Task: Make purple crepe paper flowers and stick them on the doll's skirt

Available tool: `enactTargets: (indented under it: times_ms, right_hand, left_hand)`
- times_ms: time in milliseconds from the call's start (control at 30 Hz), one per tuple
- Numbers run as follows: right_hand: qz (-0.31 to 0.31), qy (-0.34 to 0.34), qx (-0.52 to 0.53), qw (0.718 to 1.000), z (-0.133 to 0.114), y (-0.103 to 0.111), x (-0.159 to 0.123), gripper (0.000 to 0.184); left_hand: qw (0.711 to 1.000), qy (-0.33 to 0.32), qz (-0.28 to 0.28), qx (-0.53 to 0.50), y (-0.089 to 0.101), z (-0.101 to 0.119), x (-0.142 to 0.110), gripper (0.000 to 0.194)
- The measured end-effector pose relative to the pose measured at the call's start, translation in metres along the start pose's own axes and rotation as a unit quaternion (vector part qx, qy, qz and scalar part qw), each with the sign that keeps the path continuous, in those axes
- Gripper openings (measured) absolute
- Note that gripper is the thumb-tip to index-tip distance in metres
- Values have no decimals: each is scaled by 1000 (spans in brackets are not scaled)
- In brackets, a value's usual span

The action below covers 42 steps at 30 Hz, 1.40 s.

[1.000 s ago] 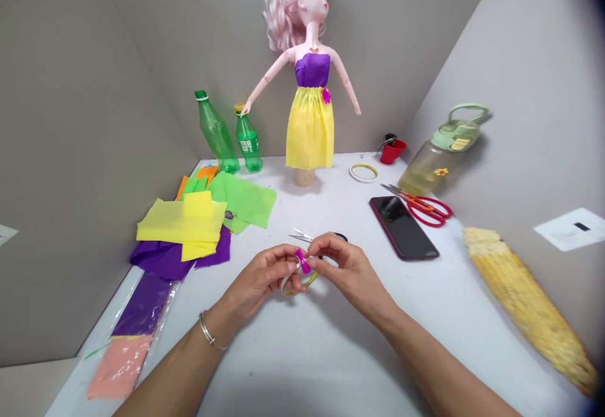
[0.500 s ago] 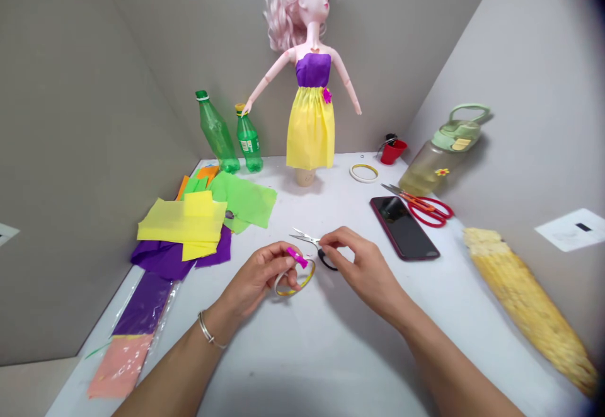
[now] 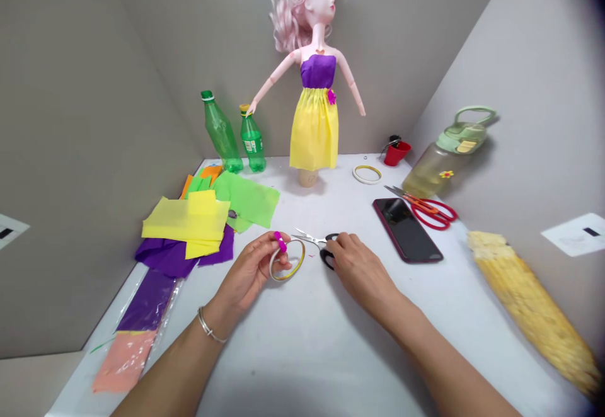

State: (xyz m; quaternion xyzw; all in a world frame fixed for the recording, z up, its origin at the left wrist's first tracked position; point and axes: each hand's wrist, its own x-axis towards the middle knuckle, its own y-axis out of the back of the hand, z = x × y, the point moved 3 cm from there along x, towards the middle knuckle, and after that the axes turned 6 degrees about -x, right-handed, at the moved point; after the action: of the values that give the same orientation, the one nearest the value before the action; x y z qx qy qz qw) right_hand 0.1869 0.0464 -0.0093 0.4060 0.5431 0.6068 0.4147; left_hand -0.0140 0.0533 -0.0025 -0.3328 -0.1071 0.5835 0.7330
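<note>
My left hand (image 3: 253, 264) is closed, pinching a small rolled strip of magenta crepe paper (image 3: 280, 241). A narrow roll of tape (image 3: 301, 262) with a yellow inner ring hangs from the same fingers. My right hand (image 3: 359, 266) lies over the black handles of small scissors (image 3: 314, 239), its fingers curled on them. The scissors rest on the table with blades parted, pointing left. Beyond the hands stands a pink-haired doll (image 3: 319, 74) in a purple top and yellow skirt, with a magenta flower at its waist.
Yellow, green and purple crepe sheets (image 3: 189, 218) lie at left, near green bottles (image 3: 220, 130). At right are a phone (image 3: 406, 229), red-handled scissors (image 3: 432, 210), a water bottle (image 3: 444, 152) and a corn-shaped object (image 3: 529, 310). Another tape roll (image 3: 367, 174) lies at the back.
My right hand has moved from a pinch beside the scissors onto their handles. My left hand has shifted left and turned the magenta strip more upright.
</note>
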Motion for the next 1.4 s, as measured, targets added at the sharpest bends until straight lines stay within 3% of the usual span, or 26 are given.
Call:
enactTargets:
  times_ms: [100,200,400,500,600,700,933,1033,1200,1400]
  right_hand:
    - [12,6,-3,1000,2,2,1,27]
    - [-16,9,4,1000,3,2,2,30]
    - [-50,-41,48,997,9,5,-1,28]
    - [-10,-50,167,985,13,10,-2,27]
    - [37,-34,325,944,16,15,-3,30]
    - [44,-19,404,913,16,19,-4,36]
    - [14,9,426,904,8,26,-6,38]
    - [13,9,431,902,6,26,-5,37]
    - [5,15,443,897,4,25,-5,37]
    - [4,16,440,898,4,29,-6,35]
  left_hand:
    - [1000,1,17,-10,3,-1,2,17]
    - [999,6,29,-25,6,-3,3,21]
    - [998,-9,43,-43,3,0,2,22]
    - [997,-19,63,-35,2,3,3,27]
    - [995,-42,79,-44,5,5,5,24]
    - [992,-68,85,-71,9,6,7,17]
    - [988,-103,95,-70,12,10,6,14]
    - [991,-95,87,-32,8,10,4,15]
    - [994,-66,72,40,4,7,2,33]
    - [989,-78,51,112,7,2,3,34]
